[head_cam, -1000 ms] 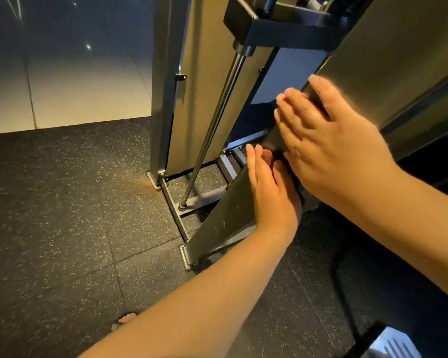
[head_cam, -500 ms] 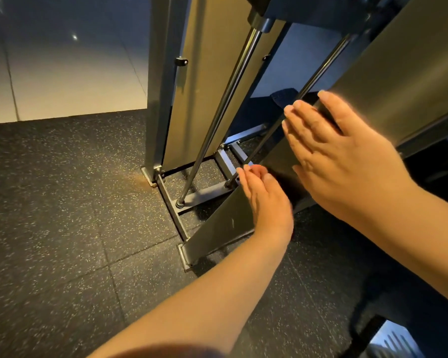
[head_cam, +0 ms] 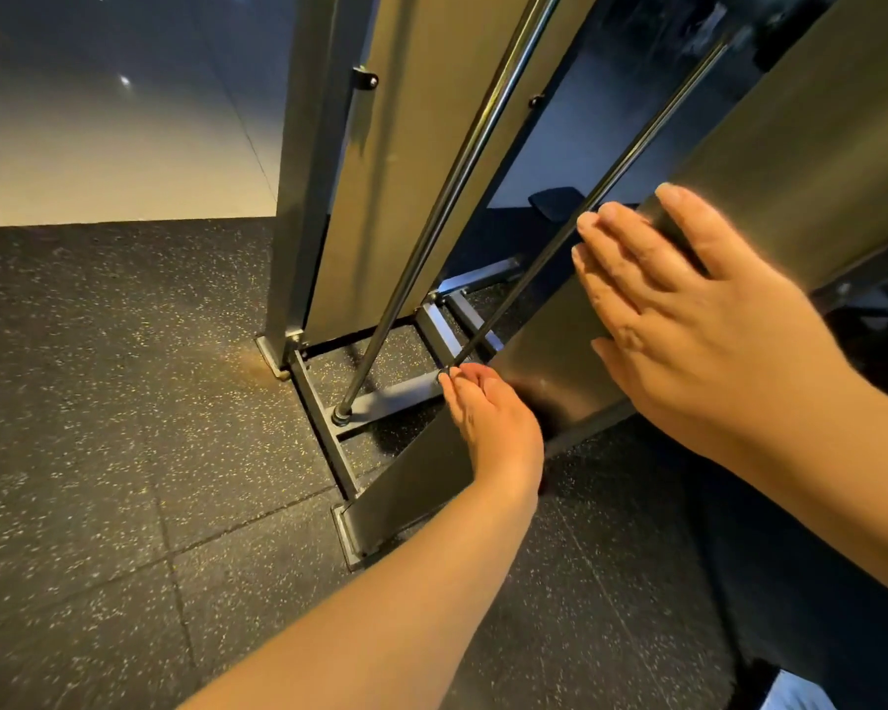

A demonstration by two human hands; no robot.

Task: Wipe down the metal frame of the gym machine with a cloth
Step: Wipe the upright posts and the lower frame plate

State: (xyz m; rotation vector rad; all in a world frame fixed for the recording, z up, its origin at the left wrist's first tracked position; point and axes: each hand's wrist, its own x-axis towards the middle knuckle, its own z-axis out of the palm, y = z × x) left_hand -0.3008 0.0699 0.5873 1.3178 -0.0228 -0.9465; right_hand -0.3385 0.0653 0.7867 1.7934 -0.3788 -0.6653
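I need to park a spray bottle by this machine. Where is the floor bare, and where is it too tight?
Bare: the speckled rubber floor left of the base rail, and the stretch in front of the foot plate. Tight: inside the base, between the guide rods and crossbar, beside the left hand on the slanted panel.

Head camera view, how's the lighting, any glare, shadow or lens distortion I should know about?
Head view: warm, dim light; a bright streak of glare runs along the chrome rod; a dark patch, likely shadow, lies on the slanted frame panel beside the left hand; the right hand has a glowing rim; the wide lens makes the uprights lean.
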